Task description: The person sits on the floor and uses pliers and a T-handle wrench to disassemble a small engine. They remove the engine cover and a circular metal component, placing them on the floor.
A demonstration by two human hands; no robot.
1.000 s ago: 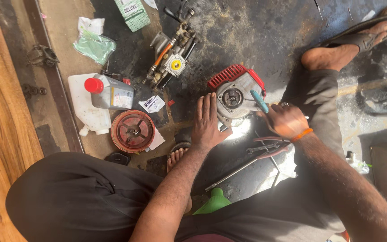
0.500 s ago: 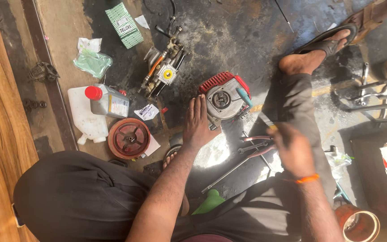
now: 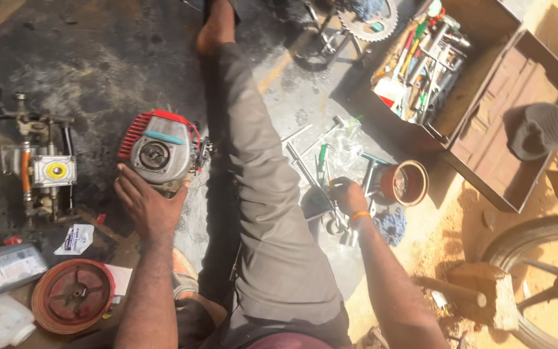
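Bare forearms; orange wristband at centre right, grey-brown trousers through frame centre, sandal at lower centre.

Engine on the floor, tools spread to the right

The engine sits left of the outstretched leg, with the left hand against its near side. Right of the leg, the right hand rests among loose tools; the toolbox lies beyond them.

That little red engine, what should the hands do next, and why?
Probably the right hand should close on one of the metal tools it reaches among on the floor and bring it to the engine. The left hand already steadies the engine, and the right looks empty.
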